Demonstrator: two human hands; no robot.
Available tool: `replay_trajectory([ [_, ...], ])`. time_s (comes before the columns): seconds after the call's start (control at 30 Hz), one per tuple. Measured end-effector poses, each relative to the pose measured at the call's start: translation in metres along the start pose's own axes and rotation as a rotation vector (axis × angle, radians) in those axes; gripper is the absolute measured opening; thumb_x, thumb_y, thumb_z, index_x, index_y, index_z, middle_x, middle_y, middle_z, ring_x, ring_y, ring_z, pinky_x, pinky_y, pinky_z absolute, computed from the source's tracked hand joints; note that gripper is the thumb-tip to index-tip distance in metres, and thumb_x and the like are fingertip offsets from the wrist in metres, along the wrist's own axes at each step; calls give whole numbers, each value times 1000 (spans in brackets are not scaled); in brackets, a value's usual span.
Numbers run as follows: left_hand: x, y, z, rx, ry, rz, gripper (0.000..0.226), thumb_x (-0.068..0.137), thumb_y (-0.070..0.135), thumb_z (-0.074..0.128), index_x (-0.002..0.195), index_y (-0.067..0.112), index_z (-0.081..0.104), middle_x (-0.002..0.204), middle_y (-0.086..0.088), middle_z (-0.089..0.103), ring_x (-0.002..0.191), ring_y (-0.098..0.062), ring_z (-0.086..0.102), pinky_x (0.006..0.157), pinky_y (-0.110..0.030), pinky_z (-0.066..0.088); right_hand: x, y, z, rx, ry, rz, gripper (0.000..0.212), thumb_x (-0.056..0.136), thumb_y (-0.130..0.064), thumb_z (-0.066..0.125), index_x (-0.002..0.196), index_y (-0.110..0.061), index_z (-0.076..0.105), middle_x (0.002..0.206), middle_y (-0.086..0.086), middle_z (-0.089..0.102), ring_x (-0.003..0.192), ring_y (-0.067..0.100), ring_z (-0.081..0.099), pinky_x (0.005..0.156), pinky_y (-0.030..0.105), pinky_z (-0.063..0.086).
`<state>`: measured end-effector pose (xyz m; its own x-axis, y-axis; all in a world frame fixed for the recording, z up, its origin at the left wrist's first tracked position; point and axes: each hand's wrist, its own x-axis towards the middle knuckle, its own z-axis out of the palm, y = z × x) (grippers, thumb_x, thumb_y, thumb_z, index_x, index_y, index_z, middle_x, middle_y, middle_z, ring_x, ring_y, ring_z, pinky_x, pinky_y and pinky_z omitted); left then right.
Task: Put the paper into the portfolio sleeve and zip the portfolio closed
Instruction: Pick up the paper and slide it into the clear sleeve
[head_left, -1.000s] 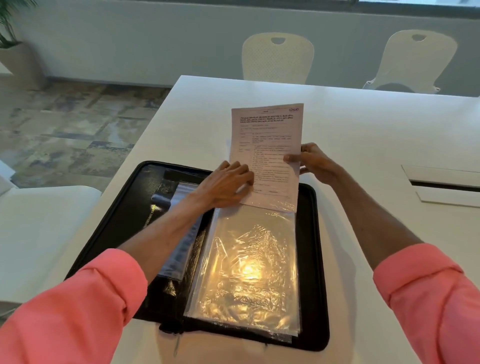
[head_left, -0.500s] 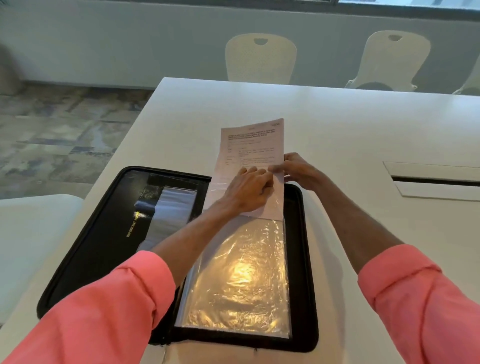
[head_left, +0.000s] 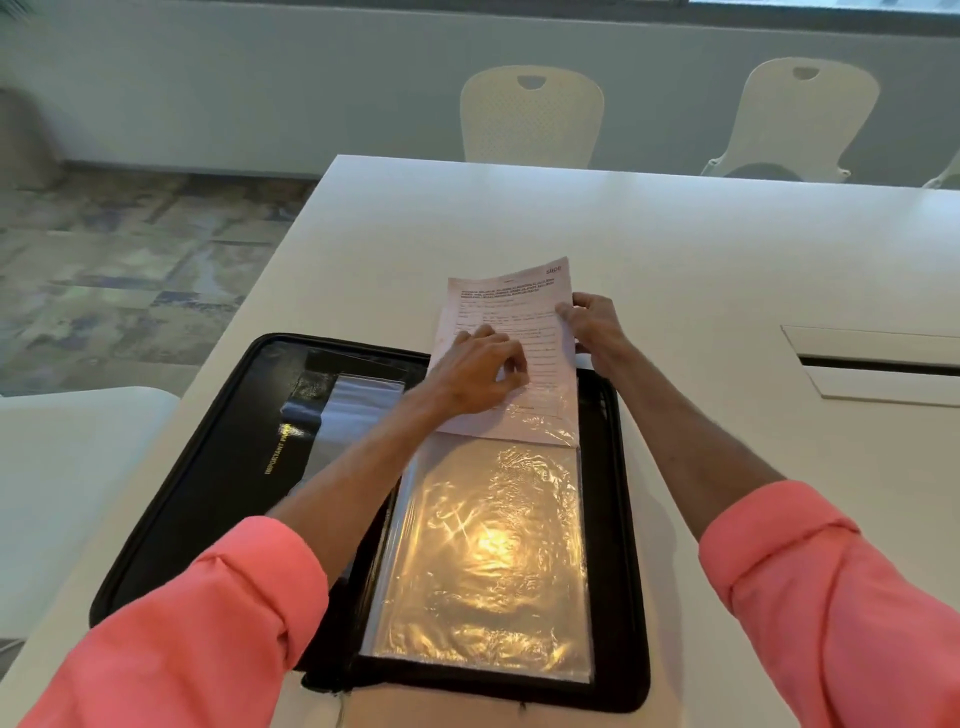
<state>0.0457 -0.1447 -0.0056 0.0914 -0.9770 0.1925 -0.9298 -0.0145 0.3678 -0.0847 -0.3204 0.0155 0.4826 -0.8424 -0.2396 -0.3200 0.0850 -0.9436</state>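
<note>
White table (head_left: 727, 260), two chairs (head_left: 531, 117)

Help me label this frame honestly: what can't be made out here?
Head view, the only one:
- Print on the paper: too small and blurred to read.
- Left hand: its curled fingers face away, so whether they pinch the sleeve or only press the paper is hidden.
- Inside the sleeve: lamp glare hides any other contents.
- Portfolio: the left forearm covers part of its left pocket.
</note>
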Motion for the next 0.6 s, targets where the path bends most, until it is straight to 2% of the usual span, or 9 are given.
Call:
replay_trajectory([
  [0.17, -14, -28, -18, 28, -69, -83, 11, 100, 33, 72, 105, 24, 70, 114, 4, 70, 122, -20, 56, 107, -46, 44, 1, 1, -2, -11, 9, -43, 26, 107, -11, 58, 128, -5, 73, 122, 18, 78, 112, 37, 77, 93, 50, 66],
  [0.3, -15, -22, -16, 45, -21, -77, 10, 99, 31, 73, 104, 24, 68, 112, 5, 70, 115, -20, 59, 103, -42, 46, 0, 1, -7, -43, -43, -66, 21, 107, -9, 59, 123, -10, 73, 116, 17, 79, 109, 36, 78, 95, 51, 66],
  [0.47, -16, -19, -12, 42, 23, -80, 10, 100, 26, 72, 105, 21, 65, 108, 5, 69, 103, -18, 62, 99, -40, 50, -7, 8, -24, -120, -210, -84, 29, 104, -4, 64, 132, -7, 72, 117, 14, 81, 105, 30, 81, 89, 46, 68],
  [0.6, -18, -22, -10, 31, 35, -77, 6, 101, 21, 69, 104, 19, 65, 108, 2, 69, 99, -17, 62, 97, -38, 50, -11, 10, -37, -113, -404, -16, 33, 102, -7, 68, 135, -6, 70, 119, 13, 81, 108, 31, 81, 87, 41, 67],
])
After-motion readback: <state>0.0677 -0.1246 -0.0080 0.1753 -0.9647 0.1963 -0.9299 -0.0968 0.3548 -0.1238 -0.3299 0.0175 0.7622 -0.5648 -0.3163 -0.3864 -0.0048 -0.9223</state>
